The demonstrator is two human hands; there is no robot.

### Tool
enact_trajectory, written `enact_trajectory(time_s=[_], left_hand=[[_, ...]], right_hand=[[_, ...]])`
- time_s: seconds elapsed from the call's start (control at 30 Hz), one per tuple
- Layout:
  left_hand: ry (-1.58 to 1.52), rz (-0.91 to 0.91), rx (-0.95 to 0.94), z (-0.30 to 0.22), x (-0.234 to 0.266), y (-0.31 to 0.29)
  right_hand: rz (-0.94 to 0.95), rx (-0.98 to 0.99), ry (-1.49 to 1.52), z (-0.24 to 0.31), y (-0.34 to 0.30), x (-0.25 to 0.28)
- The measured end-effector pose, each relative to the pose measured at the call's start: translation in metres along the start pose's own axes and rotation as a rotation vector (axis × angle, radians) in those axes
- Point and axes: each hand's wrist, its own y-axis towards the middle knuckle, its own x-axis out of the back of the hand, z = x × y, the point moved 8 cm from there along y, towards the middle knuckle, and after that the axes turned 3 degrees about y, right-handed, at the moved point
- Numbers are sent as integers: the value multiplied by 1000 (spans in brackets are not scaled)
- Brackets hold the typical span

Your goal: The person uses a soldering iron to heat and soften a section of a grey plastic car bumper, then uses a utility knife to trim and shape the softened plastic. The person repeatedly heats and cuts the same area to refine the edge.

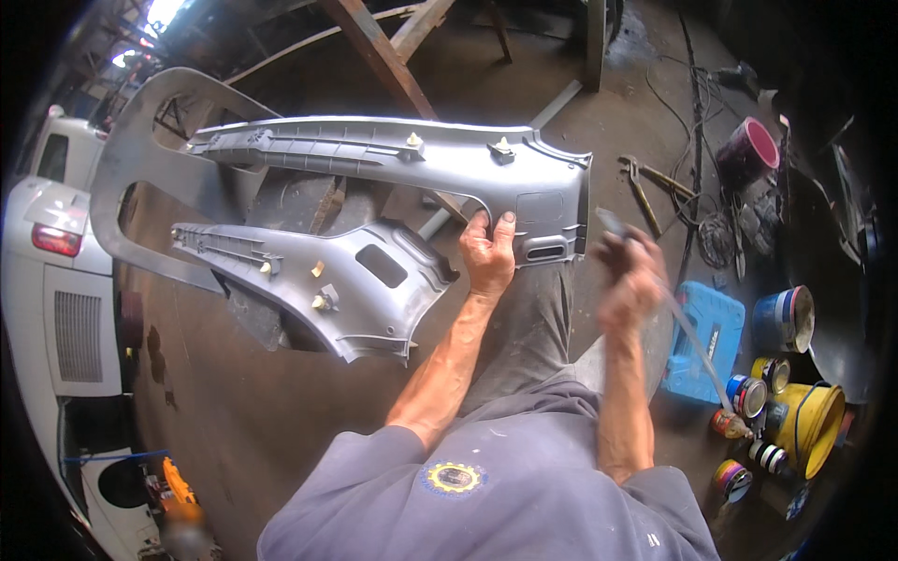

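The long gray panel (458,166) lies beyond a shorter gray panel (327,254), its long axis running left to right, narrow end pointing left. The left hand (489,259) grips the broad right end's near edge in its fingers. The right hand (630,279) is blurred near that end; I cannot tell whether its fingers are closed.

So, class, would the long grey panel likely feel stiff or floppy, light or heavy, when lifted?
The long grey panel looks like a thin shell, so it is probably light for its size. Its ribs should stiffen it, though the slender strip may flex slightly. With the left hand gripping near its wide end, the narrow end might dip.
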Motion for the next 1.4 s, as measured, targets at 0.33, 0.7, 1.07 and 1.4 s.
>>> enact_trajectory(time_s=[0.33,0.7,1.07,1.4], left_hand=[[-421,253,324,29,-8,-7],[-313,181,266,18,-2,-11],[-278,156,155,6,-5,-11],[-293,215,230,16,-11,-16]], right_hand=[[188,160,-368,43,-30,61],[625,793,-700,28,-54,-69],[947,999,-934,33,-50,-94],[1094,911,-782,5,-20,-104]])
